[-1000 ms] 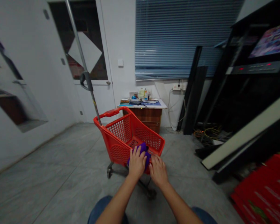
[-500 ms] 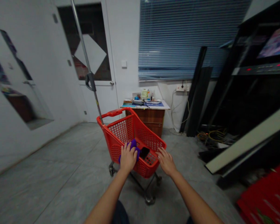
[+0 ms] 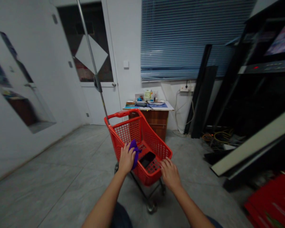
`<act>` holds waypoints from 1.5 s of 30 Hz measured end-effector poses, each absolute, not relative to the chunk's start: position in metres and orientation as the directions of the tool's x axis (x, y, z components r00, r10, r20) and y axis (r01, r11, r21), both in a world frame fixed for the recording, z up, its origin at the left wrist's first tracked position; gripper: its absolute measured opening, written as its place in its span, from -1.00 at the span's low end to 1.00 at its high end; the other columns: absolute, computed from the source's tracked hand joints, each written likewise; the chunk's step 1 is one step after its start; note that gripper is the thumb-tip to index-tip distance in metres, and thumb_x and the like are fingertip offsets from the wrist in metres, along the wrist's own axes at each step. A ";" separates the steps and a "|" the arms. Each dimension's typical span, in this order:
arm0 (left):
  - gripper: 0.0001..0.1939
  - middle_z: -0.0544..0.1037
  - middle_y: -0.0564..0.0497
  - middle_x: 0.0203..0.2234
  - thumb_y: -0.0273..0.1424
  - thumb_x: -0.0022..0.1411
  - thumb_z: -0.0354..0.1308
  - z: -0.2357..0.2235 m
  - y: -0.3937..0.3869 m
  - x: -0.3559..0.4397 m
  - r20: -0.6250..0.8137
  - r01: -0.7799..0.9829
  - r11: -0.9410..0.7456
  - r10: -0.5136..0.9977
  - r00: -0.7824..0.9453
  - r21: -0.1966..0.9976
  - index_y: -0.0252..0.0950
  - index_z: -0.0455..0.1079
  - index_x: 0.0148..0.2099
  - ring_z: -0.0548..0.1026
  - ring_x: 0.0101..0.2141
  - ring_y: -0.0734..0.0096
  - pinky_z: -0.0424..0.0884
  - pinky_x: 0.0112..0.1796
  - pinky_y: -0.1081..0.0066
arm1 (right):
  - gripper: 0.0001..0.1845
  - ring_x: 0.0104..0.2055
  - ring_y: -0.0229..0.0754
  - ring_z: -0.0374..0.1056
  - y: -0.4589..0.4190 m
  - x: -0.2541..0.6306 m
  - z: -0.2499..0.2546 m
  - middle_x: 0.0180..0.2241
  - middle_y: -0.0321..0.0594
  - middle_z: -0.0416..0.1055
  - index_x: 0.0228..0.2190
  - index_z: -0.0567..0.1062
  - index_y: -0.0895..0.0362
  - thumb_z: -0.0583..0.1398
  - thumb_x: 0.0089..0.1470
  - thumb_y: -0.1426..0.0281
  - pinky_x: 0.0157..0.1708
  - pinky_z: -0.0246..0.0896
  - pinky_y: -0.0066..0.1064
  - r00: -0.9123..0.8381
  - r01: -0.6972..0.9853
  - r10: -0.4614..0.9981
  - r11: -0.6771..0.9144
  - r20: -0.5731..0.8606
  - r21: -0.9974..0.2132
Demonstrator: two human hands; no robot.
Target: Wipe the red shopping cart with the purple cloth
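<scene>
A small red plastic shopping cart (image 3: 154, 133) stands before me on a metal frame with wheels. My left hand (image 3: 127, 158) is closed on a purple cloth (image 3: 134, 153) at the cart's left rim. Part of the cloth is hidden behind the fingers. The fingers of my right hand (image 3: 169, 171) are curled over the front right corner of the rim, and their tips are hard to make out. Between the hands, a black smartphone (image 3: 147, 159) lies inside the basket.
A tall metal pole (image 3: 87, 41) rises from the cart's back left corner. Behind the cart is a wooden desk (image 3: 160, 122) with small items on top. Cables (image 3: 218, 136), a leaning pale board (image 3: 254, 142) and red crates (image 3: 273, 196) are on the right.
The cart has shifted slightly right and turned a little, its pole with it. My left hand and the cloth have moved up and left along the rim, uncovering more of the smartphone.
</scene>
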State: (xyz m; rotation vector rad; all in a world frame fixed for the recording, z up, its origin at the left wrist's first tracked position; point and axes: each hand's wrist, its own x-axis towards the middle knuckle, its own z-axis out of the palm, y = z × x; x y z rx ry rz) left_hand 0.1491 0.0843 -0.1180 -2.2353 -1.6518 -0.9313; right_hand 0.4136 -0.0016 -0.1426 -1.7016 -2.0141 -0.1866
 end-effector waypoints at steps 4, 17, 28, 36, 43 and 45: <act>-0.64 0.34 -0.13 0.26 -0.31 0.43 -0.10 -0.115 0.090 0.144 0.567 0.916 -0.331 0.810 0.151 0.229 -0.21 0.46 0.08 0.18 0.31 0.06 0.16 0.25 -0.13 | -0.62 0.20 -0.05 0.24 -0.009 0.407 -0.143 0.07 -0.11 0.46 0.05 0.48 0.07 0.00 0.29 0.40 0.22 0.08 -0.14 -0.134 0.950 0.884 0.243 0.448 -0.196; -0.70 0.30 -0.01 0.29 -0.32 0.41 -0.04 -0.122 0.039 0.168 0.509 0.814 -0.565 0.745 0.431 0.137 -0.11 0.47 0.05 0.14 0.33 0.13 0.06 0.29 -0.16 | -0.80 -0.13 -0.09 0.30 0.008 0.428 -0.122 -0.24 -0.18 0.45 -0.21 0.51 0.08 0.08 0.28 0.36 0.06 0.10 -0.27 -0.241 0.944 0.877 0.311 0.416 -0.109; -0.68 0.34 -0.10 0.26 -0.34 0.42 -0.08 -0.111 0.088 0.162 0.484 0.861 -0.459 0.818 0.312 0.221 -0.17 0.45 0.05 0.24 0.28 0.12 0.18 0.23 -0.16 | -0.83 -0.14 -0.02 0.31 -0.011 0.391 -0.123 -0.27 -0.11 0.45 -0.23 0.53 0.09 0.13 0.27 0.33 0.00 0.10 -0.22 -0.066 0.993 0.916 0.099 0.397 -0.064; -0.67 0.33 -0.08 0.27 -0.34 0.41 -0.06 -0.140 0.019 0.189 0.559 0.847 -0.505 0.756 0.341 0.166 -0.16 0.45 0.09 0.19 0.31 0.06 0.16 0.26 -0.13 | -0.77 -0.13 0.04 0.37 -0.014 0.386 -0.115 -0.28 -0.04 0.50 -0.20 0.57 0.10 0.12 0.27 0.31 -0.04 0.17 -0.16 0.015 0.998 0.925 0.012 0.380 -0.068; -0.68 0.33 -0.09 0.27 -0.35 0.42 -0.06 -0.130 0.057 0.167 0.532 0.878 -0.414 0.813 0.237 0.242 -0.17 0.46 0.07 0.28 0.26 0.11 0.21 0.24 -0.09 | -0.61 0.19 -0.02 0.27 -0.018 0.407 -0.126 0.10 -0.10 0.45 0.09 0.46 0.12 0.07 0.29 0.35 0.26 0.01 -0.11 -0.176 0.947 0.887 0.271 0.426 -0.172; -0.66 0.35 -0.13 0.25 -0.36 0.42 -0.09 -0.136 0.056 0.173 0.555 0.898 -0.343 0.820 0.143 0.276 -0.21 0.47 0.06 0.30 0.25 0.11 0.23 0.24 -0.06 | -0.57 0.27 -0.04 0.20 -0.015 0.408 -0.133 0.17 -0.16 0.40 0.14 0.42 0.11 0.06 0.28 0.38 0.33 -0.08 -0.08 -0.214 0.925 0.867 0.327 0.449 -0.191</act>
